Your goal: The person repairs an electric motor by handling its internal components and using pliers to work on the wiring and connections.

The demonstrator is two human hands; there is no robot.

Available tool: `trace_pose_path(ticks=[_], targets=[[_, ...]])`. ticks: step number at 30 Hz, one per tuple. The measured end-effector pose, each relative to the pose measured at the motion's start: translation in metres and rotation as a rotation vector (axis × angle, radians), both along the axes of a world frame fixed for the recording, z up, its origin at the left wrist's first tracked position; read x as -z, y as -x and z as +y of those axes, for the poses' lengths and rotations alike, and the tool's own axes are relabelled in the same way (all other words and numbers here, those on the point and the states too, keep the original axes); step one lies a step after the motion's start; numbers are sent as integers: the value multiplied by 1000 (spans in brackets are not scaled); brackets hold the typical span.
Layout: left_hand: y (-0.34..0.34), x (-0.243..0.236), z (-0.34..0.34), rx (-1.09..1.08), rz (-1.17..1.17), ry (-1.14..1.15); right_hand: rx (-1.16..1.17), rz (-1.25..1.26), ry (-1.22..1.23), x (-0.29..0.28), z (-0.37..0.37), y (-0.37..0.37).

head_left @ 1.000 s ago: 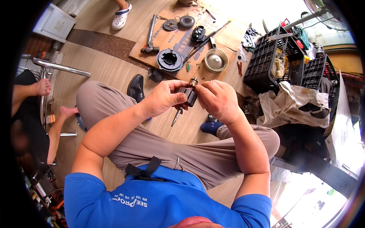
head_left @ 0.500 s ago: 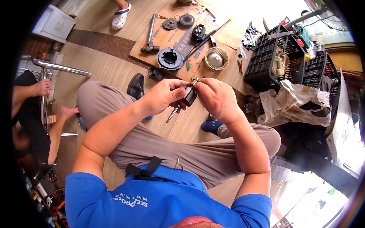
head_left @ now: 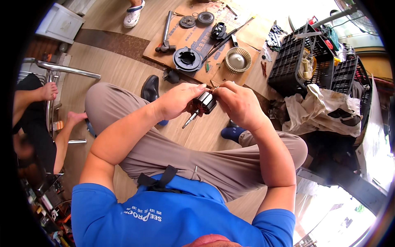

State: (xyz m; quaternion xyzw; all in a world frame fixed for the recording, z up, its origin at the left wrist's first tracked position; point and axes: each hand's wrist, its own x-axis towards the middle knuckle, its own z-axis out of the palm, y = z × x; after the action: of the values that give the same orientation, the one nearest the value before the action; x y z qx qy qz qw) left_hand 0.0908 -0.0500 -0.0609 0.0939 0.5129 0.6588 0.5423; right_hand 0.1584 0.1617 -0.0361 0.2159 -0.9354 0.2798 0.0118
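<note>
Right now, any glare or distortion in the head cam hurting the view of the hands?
Head view: glare blows out the top right and lower right; fisheye bends the rim. The left hand, right hand and rotor sit mid-frame, evenly lit and sharp.

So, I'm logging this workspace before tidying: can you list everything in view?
motor rotor: 1, dark with metal shaft, held between both hands
cardboard sheet: 1, brown, on floor ahead
hammer: 1, metal, on cardboard
round housing: 1, black, on cardboard
blower wheel: 1, beige, right of housing
crates: 2, black, far right
cloth: 1, off-white, below crates
shoe: 1, black, by knee
another person's legs: bare feet, left edge
left hand: grips rotor
right hand: fingers at rotor top
</note>
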Motion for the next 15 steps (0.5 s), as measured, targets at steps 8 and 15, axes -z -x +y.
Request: trace_pose_path(ticks=[8,15], targets=[[6,0,0,60,7,27,104,-154,39,-2,-4,0],[5,1,0,31,-11,64,102,-107,90,-4,-4,1]])
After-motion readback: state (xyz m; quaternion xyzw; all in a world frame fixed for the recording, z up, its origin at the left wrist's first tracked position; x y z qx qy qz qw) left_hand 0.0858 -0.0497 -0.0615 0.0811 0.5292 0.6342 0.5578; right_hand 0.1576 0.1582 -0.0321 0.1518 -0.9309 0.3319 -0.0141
